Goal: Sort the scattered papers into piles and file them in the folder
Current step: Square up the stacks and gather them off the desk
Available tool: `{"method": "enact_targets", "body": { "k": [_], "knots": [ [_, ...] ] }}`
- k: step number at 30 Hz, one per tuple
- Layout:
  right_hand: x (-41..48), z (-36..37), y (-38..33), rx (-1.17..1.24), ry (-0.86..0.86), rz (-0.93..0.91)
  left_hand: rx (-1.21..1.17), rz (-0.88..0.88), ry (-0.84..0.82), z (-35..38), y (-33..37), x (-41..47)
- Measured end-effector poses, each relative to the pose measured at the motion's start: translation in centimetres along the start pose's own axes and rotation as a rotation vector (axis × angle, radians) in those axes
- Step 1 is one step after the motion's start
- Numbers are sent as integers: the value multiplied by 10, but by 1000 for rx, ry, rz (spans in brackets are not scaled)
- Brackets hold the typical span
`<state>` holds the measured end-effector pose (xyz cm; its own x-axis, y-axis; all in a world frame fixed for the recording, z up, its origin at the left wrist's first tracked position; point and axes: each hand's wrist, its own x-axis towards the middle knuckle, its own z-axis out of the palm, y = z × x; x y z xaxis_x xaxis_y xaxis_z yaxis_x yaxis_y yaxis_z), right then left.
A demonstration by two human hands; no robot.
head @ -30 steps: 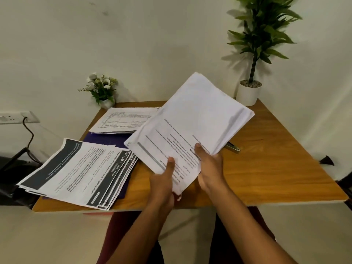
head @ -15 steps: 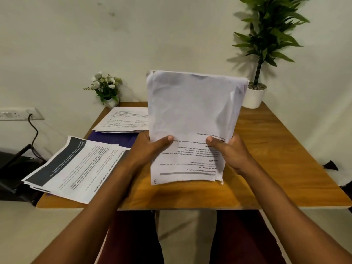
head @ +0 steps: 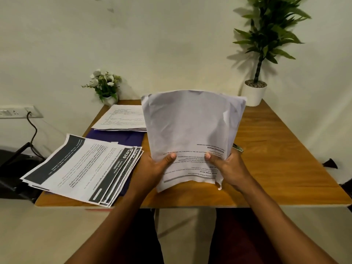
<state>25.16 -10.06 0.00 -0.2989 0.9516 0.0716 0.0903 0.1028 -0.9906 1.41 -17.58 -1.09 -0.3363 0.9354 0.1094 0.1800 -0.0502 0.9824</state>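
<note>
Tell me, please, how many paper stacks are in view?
3: the held stack upright at centre, the fanned pile near left, the far pile behind it. Others may be hidden.

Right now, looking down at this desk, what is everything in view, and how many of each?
held paper stack: one, white, upright over the table's middle
fanned paper pile: one, white with dark headers, front left, overhanging the table edge
far paper pile: one, white, back left
folder: one, dark purple, under both lying piles
table: one, brown wood, against the wall
flower pot: one, white blooms, back left corner
tall plant: one, green in white pot, back right corner
wall socket: one, white, left wall, black cable attached
left hand: one, grips the stack's left edge
right hand: one, grips the stack's right edge
</note>
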Motion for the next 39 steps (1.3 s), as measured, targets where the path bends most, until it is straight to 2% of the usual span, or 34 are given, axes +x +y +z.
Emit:
{"method": "enact_targets", "body": {
  "k": [4,8,11,13,15,17,20,23,25,29,31,39],
  "knots": [
    [-5,5,15,-9,-16,84,-58,-36,1,5,-8,-9],
    [-3,7,9,66,74,71,-280,-92,150,10,3,-7],
    [-5,22,12,365,171,113,-532,-177,230,23,11,-9],
    [-8,42,14,564,147,135,-727,-260,222,37,16,-13],
    [-7,60,11,685,130,143,-774,-274,199,54,17,-17],
    [-5,67,7,757,142,160,-756,-295,163,65,18,-22],
    [-1,53,5,724,122,133,-759,-335,110,55,17,-20],
    [1,27,-1,620,122,65,-703,-320,212,8,12,-1],
    [3,6,-6,546,145,35,-520,-236,269,-31,14,14],
    [9,-23,-12,290,110,10,-90,-143,-21,-72,32,27],
    [9,-26,-12,179,70,-2,52,-114,-100,-67,39,22],
    [0,-34,-15,30,79,-51,81,-13,117,-44,30,-5]
  ]
}}
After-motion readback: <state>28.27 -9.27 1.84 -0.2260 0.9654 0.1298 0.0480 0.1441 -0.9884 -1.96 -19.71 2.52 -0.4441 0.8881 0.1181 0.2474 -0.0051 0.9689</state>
